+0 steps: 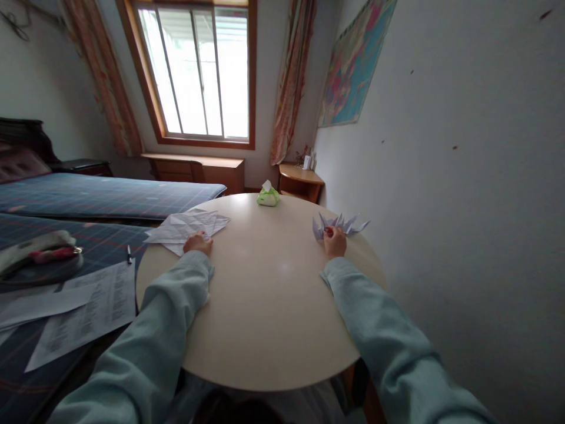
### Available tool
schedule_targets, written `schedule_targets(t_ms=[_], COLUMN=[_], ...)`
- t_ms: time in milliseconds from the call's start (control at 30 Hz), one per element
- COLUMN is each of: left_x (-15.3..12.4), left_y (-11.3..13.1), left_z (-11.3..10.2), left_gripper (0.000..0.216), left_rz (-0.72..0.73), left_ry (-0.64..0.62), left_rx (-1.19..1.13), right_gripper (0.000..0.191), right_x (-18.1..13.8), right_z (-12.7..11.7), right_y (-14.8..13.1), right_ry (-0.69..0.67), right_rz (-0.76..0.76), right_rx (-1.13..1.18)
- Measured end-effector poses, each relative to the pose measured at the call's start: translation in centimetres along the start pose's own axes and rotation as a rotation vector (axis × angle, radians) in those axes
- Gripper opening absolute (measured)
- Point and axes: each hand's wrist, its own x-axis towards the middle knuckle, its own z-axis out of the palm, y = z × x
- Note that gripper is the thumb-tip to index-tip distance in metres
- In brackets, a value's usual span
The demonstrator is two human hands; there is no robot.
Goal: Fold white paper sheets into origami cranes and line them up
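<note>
Fingers of left hand [198, 242] rest open on creased paper [185, 227]; right hand [334, 241] pinches folded pieces [342, 224]

Creased white paper sheets [188, 227] flat at table [265, 306] left; spiky folded paper pieces [342, 224] clustered at right.

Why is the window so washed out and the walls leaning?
In the head view, the window is blown out by daylight, leaving the room dim; a soft sheen sits on the round table; the wide lens bends the walls and stretches the sleeves; the folded paper at the right hand looks soft.
</note>
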Motion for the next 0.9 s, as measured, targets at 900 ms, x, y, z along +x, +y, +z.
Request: schedule_targets(t_ms=[900], left_x=[0.03], left_y=[0.05], left_z=[-0.17], left_gripper=[0.041], left_rz=[0.001], left_ry=[0.024], left_rx=[-0.030], right_gripper=[0.007], right_x=[-0.31], right_z=[-0.03], right_y=[0.13], right_ry=[-0.105], right_rz=[0.205], right_rx=[0.042])
